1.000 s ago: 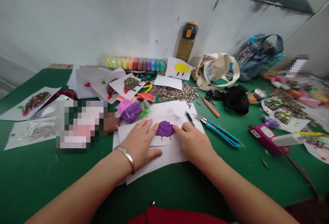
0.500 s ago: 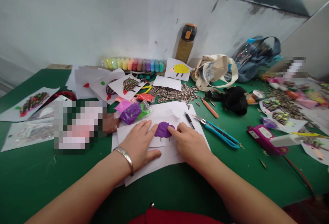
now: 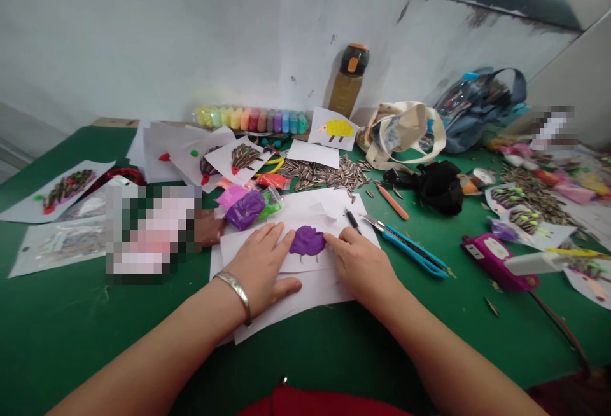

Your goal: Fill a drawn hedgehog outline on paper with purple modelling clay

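A flattened patch of purple clay (image 3: 307, 242) lies on a white paper sheet (image 3: 267, 305), with short drawn legs showing below it. My left hand (image 3: 265, 260) is spread flat on the sheet, its fingertips at the clay's left edge. On the other side, my right hand (image 3: 358, 260) stretches its index finger to the clay's right edge, while its other fingers are folded below and partly hidden. Neither hand holds anything. A purple clay packet (image 3: 245, 208) sits beyond my left hand, and a black pen (image 3: 352, 220) lies just past my right hand.
A blue utility knife (image 3: 408, 247) and an orange pencil-like tool (image 3: 392, 201) lie to the right. Sunflower seeds (image 3: 329, 173) are heaped behind the paper. A water bottle (image 3: 350, 82) stands at the wall; a purple glue-gun-like device (image 3: 499, 260) sits at right.
My right index finger has drawn back from on top of the clay to its right edge, so more purple shows. My left hand stays in place on the paper.
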Motion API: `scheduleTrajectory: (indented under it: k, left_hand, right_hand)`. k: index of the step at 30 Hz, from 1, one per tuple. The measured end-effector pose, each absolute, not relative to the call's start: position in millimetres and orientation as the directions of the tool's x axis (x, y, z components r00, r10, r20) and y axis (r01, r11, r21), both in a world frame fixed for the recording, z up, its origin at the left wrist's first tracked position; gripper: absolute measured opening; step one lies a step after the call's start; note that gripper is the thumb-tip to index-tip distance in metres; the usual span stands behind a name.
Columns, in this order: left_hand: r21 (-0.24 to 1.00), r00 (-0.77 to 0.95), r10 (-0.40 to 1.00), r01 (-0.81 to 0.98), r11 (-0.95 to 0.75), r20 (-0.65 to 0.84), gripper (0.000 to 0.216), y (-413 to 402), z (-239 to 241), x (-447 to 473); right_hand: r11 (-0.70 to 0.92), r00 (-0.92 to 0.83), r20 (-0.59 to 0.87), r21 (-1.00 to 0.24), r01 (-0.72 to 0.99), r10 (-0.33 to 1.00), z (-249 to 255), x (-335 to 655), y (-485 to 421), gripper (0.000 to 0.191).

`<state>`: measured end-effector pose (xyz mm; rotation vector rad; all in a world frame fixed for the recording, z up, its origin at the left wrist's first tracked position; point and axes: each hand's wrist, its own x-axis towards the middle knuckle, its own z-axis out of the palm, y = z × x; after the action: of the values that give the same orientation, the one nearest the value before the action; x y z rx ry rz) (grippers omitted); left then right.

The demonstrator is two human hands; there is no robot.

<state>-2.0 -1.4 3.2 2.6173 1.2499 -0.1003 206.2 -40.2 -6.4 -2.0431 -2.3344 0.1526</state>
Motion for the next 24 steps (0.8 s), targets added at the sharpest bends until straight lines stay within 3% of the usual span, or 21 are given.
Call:
scheduleTrajectory:
  k: [7, 15, 24]
  left_hand:
    - [0.148, 0.631, 0.755, 0.776, -0.613, -0.179, 0.08, -1.4, 4.4, -1.9]
    - [0.14, 0.628, 0.754, 0.778, -0.612, -0.192, 0.079, -1.4, 5.8, -1.2]
    - [0.182, 0.625, 0.757, 0.78, -0.598, -0.192, 0.08, -1.2, 4.3, -1.1]
  right_hand:
    - [0.175, -0.174, 0.022, -0.197, 0.965, 0.985, -7.9, 212.6, -40.8, 0.045]
    - [0.21, -0.216, -0.08, -0.075, 0.975, 0.973, -7.7, 204.0, -43.0, 0.041]
    - [0.135, -0.146, -0.089, -0.12, 0.984, 0.985, -2.9, 206.1, -41.5, 0.037]
